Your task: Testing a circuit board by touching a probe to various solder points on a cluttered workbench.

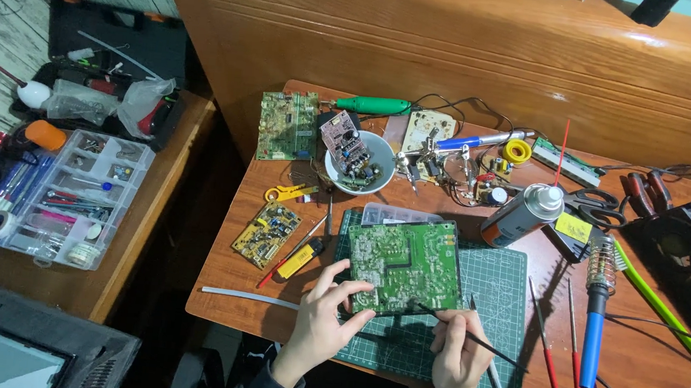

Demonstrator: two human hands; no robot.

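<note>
A green circuit board lies solder side up on a green cutting mat. My left hand grips the board's near left corner, fingers spread over its edge. My right hand holds a thin dark probe like a pen, its tip touching the board's near right edge.
A white bowl with small boards, a spray can, a blue-handled soldering iron, scissors, a yellow board and red screwdrivers crowd the wooden table. A parts organiser and toolbox sit on the left bench.
</note>
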